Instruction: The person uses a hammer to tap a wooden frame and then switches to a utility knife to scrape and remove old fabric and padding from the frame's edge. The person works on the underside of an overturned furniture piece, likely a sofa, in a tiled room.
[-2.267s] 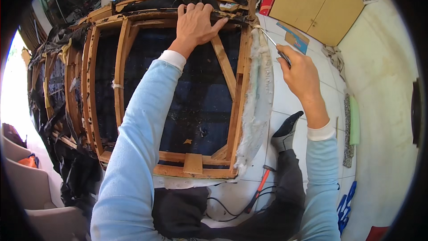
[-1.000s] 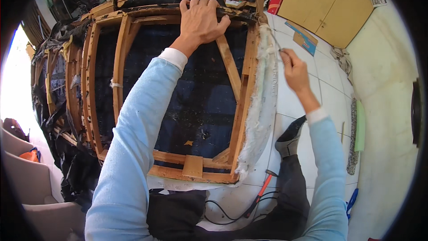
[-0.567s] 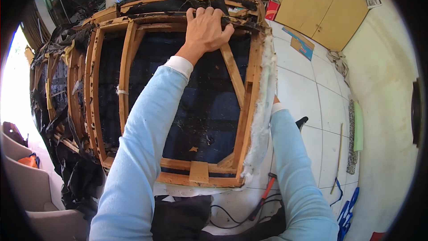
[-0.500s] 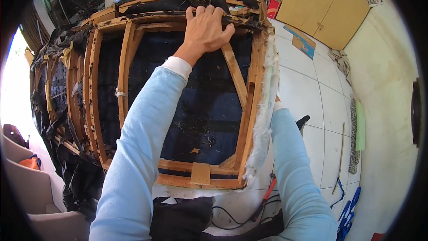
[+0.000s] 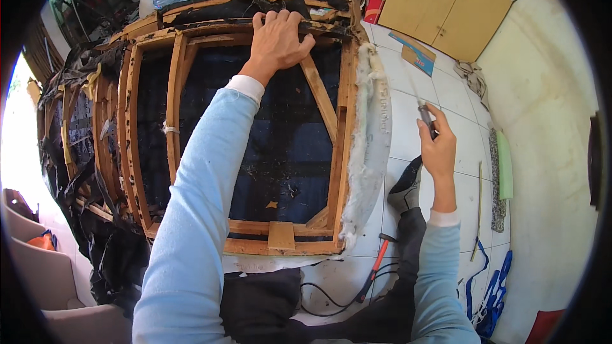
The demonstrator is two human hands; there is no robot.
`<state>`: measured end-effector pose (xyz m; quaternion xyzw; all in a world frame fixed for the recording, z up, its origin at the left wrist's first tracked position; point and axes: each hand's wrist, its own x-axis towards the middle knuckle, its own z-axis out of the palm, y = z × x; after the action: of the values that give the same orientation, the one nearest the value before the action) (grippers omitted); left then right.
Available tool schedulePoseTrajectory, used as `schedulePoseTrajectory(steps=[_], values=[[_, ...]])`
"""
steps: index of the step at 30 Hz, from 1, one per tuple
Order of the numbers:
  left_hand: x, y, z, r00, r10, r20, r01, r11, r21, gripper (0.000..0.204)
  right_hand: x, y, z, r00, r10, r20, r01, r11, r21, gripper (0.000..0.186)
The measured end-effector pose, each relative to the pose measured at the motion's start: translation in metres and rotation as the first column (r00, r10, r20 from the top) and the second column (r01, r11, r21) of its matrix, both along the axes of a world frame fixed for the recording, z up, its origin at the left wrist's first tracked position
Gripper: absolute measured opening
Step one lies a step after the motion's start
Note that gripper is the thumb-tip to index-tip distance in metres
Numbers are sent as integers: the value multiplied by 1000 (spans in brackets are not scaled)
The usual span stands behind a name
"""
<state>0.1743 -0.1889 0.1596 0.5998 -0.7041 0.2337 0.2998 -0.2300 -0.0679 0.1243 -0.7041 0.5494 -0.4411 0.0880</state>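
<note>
A stripped wooden furniture frame (image 5: 173, 102), with dark fabric across its inside, lies tilted in front of me. My left hand (image 5: 275, 41) rests over its far rail, fingers curled across the edge and thumb to the right. White wadding (image 5: 363, 172) hangs along the frame's right side. To the right of that, above the floor, my right hand (image 5: 438, 146) is closed round a slim hand tool with a dark grey handle (image 5: 425, 114). Its thin pale shaft points away from me; blur hides the tip, so I cannot tell its exact kind. It is apart from the frame.
On the tiled floor by my leg lies a hammer with a red and black handle (image 5: 375, 269), beside a black cable (image 5: 325, 302). Farther right are blue straps (image 5: 496, 299), a thin stick (image 5: 478, 210) and a green foam strip (image 5: 503, 164). A yellow cabinet (image 5: 440, 6) stands far right.
My right hand has come out from behind the frame's right side, up and to the right, and the tool now shows in it. My left hand stays on the rail.
</note>
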Motion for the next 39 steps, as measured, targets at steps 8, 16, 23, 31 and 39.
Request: schedulePoseTrajectory(steps=[8,16,23,31,39], values=[[3,0,-1,1000,-19,-15,19,1000,-3,56,79,4,6,986,154,-62,-159,982,-98,44],[4,2,-3,1000,-18,-14,18,999,-26,55,97,-4,-2,998,35,-60,-42,991,-130,42],[2,-2,-4,1000,-12,-3,11,999,-45,54,121,-5,-1,955,-188,-230,145,971,-192,45],[10,-6,-12,999,-45,-1,44,991,-129,53,154,9,47,890,-238,-388,232,971,-62,54],[8,-8,-10,998,-64,-2,63,987,-148,54,169,-6,-15,924,-348,-161,313,927,-204,52]])
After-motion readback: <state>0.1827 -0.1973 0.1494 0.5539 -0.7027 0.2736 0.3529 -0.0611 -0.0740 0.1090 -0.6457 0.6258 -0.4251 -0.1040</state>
